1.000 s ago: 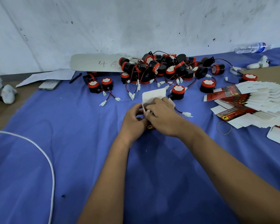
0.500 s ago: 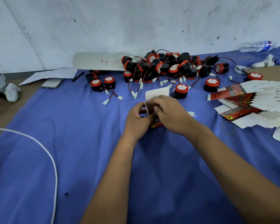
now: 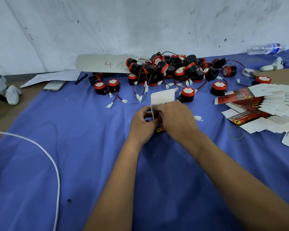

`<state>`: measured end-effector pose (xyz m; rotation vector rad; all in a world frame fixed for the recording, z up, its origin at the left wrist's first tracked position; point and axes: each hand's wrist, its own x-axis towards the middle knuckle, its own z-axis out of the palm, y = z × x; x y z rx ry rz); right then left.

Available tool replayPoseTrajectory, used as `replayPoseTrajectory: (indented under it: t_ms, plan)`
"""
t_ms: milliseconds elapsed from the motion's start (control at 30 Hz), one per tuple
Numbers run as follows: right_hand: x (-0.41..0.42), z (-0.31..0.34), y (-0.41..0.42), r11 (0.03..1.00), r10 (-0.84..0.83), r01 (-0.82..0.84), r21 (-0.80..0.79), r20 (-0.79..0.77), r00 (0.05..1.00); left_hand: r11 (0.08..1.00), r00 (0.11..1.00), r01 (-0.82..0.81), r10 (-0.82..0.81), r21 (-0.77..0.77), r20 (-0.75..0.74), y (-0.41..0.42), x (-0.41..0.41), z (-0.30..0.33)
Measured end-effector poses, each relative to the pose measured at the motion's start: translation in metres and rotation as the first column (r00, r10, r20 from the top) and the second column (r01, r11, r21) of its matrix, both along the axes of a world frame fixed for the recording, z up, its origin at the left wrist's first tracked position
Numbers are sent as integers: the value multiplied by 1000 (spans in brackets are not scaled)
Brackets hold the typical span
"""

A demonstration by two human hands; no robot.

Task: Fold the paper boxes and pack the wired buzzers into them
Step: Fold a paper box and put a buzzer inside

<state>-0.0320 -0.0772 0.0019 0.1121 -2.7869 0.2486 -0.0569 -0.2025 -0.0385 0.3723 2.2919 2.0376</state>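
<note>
The paper box [image 3: 163,99] sits at the middle of the blue-clothed table [image 3: 83,147], its white flap standing up behind the fingers. Both hands grasp it — the left hand [image 3: 143,125] pinching its near-left edge, the right hand [image 3: 177,120] curled over its top. A white connector [image 3: 198,117] pokes out just right of the right hand. Beyond lies the heap of wired buzzers [image 3: 170,70]; to the right, a fanned stack of flat boxes [image 3: 264,105] with a rubber band [image 3: 235,132] near it.

A handwritten "46" stands on the white board [image 3: 100,64].
</note>
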Motion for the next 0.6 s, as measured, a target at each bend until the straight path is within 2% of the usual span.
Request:
replayPoseTrajectory:
  t_ms: [100,200,367,467,600]
  plan:
    - [0,0,-1,1000,0,0,2,-42,999,1000,1000,3,-3,25,-1,0,1,0]
    - [-3,1,0,994,52,-49,96,-28,998,999,999,39,-38,26,-14,1,3,1]
    - [-3,15,3,989,83,-101,106,160,984,991,994,107,-106,80,-23,3,5,1]
    - [-1,26,4,978,134,-176,112,310,941,997,998,36,-33,66,-48,11,7,1]
    - [0,32,2,974,155,-210,85,423,893,986,986,-138,127,-91,-111,22,9,-1]
